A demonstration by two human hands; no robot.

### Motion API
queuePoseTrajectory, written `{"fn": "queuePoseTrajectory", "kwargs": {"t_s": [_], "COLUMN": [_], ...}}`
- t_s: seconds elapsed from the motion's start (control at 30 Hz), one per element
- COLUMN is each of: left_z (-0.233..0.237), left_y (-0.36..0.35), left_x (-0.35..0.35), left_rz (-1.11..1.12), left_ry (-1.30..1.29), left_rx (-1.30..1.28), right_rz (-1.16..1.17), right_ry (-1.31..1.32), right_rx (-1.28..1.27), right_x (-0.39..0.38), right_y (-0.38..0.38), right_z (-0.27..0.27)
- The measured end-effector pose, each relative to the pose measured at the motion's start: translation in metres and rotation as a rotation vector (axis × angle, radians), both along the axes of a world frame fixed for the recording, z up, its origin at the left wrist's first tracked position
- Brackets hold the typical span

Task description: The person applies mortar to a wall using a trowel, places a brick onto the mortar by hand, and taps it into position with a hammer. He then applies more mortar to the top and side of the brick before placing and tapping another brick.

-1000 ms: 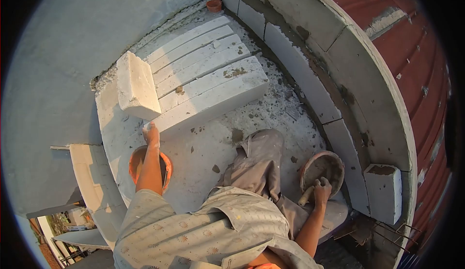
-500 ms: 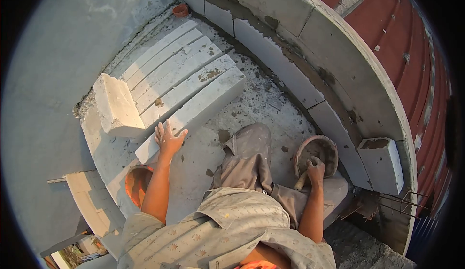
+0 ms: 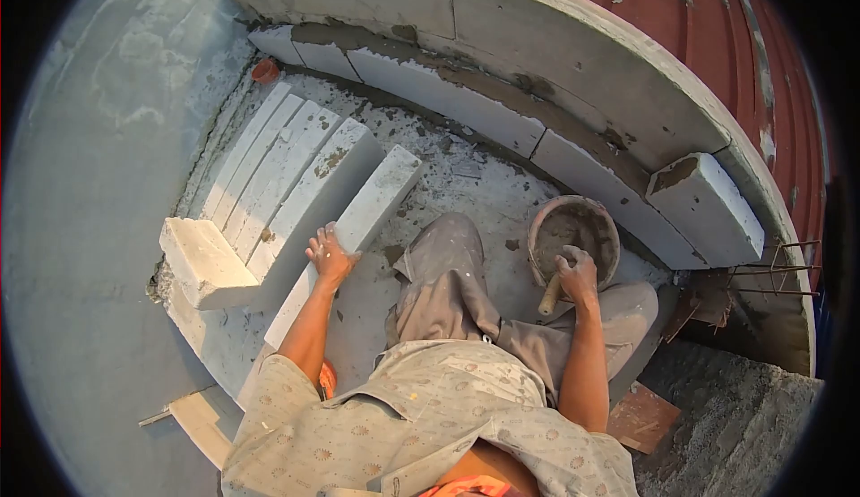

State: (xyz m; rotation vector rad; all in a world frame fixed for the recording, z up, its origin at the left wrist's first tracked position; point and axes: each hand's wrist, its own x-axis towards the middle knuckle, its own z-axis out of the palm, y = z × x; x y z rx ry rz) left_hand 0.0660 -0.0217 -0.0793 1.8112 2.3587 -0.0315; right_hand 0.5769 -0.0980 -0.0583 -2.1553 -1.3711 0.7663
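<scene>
My left hand (image 3: 331, 257) grips the long edge of a white lightweight concrete block (image 3: 381, 194), its fingers over the top face. This block stands apart from the row of similar blocks (image 3: 300, 179) to its left, with a gap between them. My right hand (image 3: 576, 273) is closed around the wooden handle of a trowel (image 3: 550, 297) over a mortar bucket (image 3: 535, 251). The trowel's blade is hidden by the hand and the bucket. Wet grey mortar lies inside the bucket, which stands by my right knee.
A curved block wall (image 3: 502, 121) runs along the far and right side. One block (image 3: 708, 210) rests at its right end, near protruding rebar (image 3: 775, 269). A shorter block (image 3: 204, 264) sits on the row's near end. A small orange pot (image 3: 265, 71) lies far left.
The nearest block has come away from the row toward me, with my left hand now gripping it. My right hand stays at the bucket. The camera view has turned.
</scene>
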Motion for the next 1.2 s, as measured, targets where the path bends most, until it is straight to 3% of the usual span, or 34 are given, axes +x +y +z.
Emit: {"fn": "queuePoseTrajectory", "kwargs": {"t_s": [0.2,0.37,0.47,0.73,1.0,1.1,1.17,1.2], "left_z": [-0.005,-0.005,-0.007,0.001,-0.013,-0.004,-0.004,-0.005], "left_y": [-0.013,0.018,0.022,0.024,0.017,0.019,0.02,0.019], "left_x": [0.009,0.002,0.001,0.008,-0.002,0.003,0.005,0.003], "left_rz": [-0.188,-0.118,-0.096,-0.062,-0.121,-0.104,-0.117,-0.124], "left_ry": [-0.006,0.032,0.064,0.068,0.06,0.039,0.019,0.009], "left_rx": [-0.053,-0.155,-0.179,-0.244,-0.137,-0.157,-0.161,-0.147], "right_rz": [0.03,0.082,0.04,0.023,-0.033,0.069,0.38,0.54], "right_ry": [0.076,0.094,0.242,0.292,0.356,0.224,0.127,0.12], "right_rx": [0.033,0.092,0.05,0.115,0.239,0.354,0.416,0.324], "right_x": [-0.002,-0.001,-0.009,0.002,0.002,-0.017,-0.061,-0.087], "right_y": [0.0,0.005,0.008,0.033,0.061,0.08,0.104,0.121], "right_z": [0.014,0.003,0.035,0.054,0.047,0.052,0.09,0.103]}}
